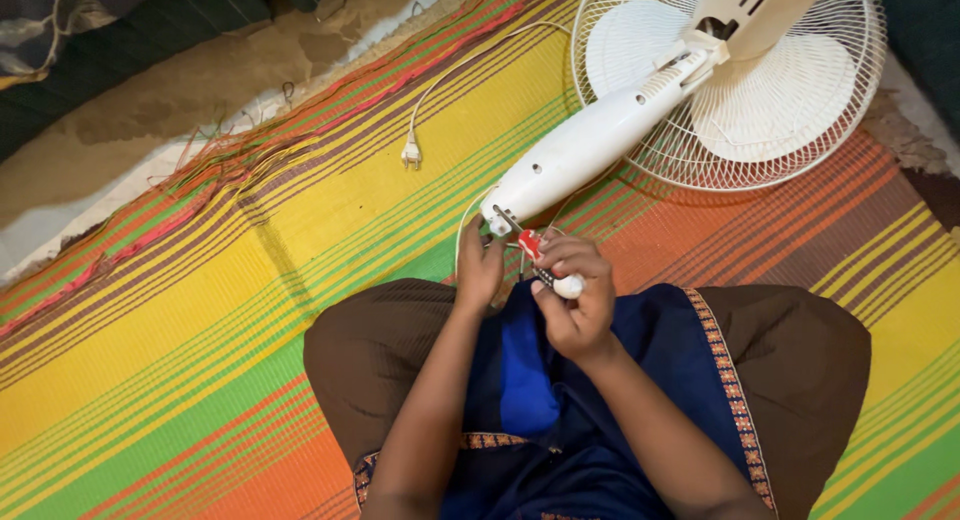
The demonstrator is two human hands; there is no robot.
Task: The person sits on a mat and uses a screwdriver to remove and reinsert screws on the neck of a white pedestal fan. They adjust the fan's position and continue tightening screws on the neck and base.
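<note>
We sit cross-legged on the striped woven mat (pixel 200 310), its bands of yellow, green, orange and maroon filling the floor from nine o'clock round to three. Across it at one o'clock lies the white fan (pixel 730 80), tipped flat, its round wire guard (pixel 850 100) uppermost and its white neck (pixel 585 145) slanting down toward our lap. The fan's white cord (pixel 470 60) loops off toward eleven o'clock and ends in a plug (pixel 410 155) lying loose on the mat, well apart from any socket.

At the centre, just past our knees, the bare end of the neck meets our hands. The left hand (pixel 478 270) curls narrowly round thin wires just below that end; we cannot tell exactly what it pinches. The right hand (pixel 575 300) is closed round a small white-handled tool (pixel 568 285), seemingly a screwdriver, with a small red part (pixel 530 244) touching its fingers at twelve o'clock of the hand. Whether the red part belongs to the tool or the wiring is too small to tell.

We judge the step in hand to be work on the wiring at the bottom end of the neck, with the fan safely unplugged. The next move, as we read it, calls for a steady left hand holding the wires still while the right brings the tool tip squarely onto the small fitting, without tugging the thin leads
</note>
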